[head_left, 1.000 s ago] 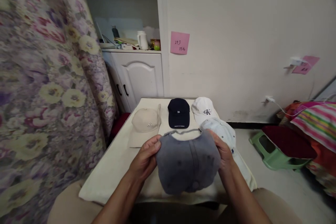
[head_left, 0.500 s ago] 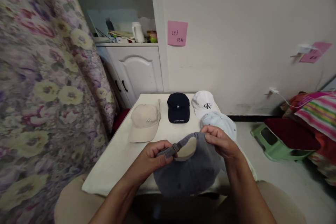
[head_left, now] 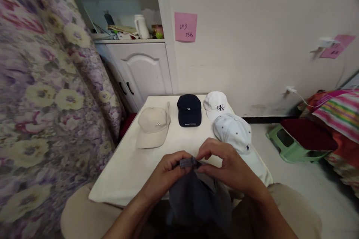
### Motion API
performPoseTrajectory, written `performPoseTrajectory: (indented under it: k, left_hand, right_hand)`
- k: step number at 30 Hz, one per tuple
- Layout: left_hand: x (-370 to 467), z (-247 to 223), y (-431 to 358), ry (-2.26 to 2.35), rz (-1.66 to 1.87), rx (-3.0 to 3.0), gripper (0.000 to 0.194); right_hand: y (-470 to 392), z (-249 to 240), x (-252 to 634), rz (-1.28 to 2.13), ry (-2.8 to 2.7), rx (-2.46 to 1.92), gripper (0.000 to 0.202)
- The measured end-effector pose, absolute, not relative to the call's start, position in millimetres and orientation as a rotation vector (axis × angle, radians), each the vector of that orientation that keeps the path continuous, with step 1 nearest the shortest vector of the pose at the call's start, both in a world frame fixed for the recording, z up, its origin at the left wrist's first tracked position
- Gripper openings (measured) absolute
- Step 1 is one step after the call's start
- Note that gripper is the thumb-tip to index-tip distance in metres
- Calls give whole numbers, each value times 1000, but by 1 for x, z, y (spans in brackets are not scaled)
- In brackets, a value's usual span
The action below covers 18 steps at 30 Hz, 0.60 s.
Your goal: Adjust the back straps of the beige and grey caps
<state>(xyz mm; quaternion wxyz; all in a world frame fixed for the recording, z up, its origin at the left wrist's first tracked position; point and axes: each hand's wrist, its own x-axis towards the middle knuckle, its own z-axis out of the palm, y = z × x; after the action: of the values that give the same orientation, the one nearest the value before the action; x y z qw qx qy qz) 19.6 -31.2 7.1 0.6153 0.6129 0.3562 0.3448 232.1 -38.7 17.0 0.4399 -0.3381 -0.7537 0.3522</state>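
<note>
A dark grey baseball cap (head_left: 200,201) hangs between my hands at the near edge of the table, its back strap and buckle uppermost. My left hand (head_left: 171,170) pinches the strap left of the buckle. On the other side, my right hand (head_left: 221,160) has thumb and fingers closed at the buckle end of the strap. Beyond them lie a beige cap (head_left: 153,127), a navy cap (head_left: 189,110) and a white cap (head_left: 217,104) with black letters. A light blue cap (head_left: 232,130) rests against the white one, close to my right hand.
The caps lie on a cream-covered table (head_left: 123,168) against the wall. A floral curtain (head_left: 56,119) hangs at the left, beside a white cabinet (head_left: 146,67). To the right stands a green stool (head_left: 283,142) near a heap of striped cloth (head_left: 339,112).
My right hand has moved left from the cap's edge to the strap's buckle, meeting my left hand. The grey cap has turned and hangs lower. The view has shifted slightly.
</note>
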Motion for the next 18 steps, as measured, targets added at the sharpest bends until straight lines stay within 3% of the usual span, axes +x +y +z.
performPoseTrajectory:
  k: [9,18]
  left_hand:
    - [19,6,-34,852,794,1427,20]
    - [22,6,-36,898,831,1426,27]
  right_hand:
    - [-31,7,228,1098,-1824,-871,17]
    - [-28,2,221,1086,-1811,-852,21]
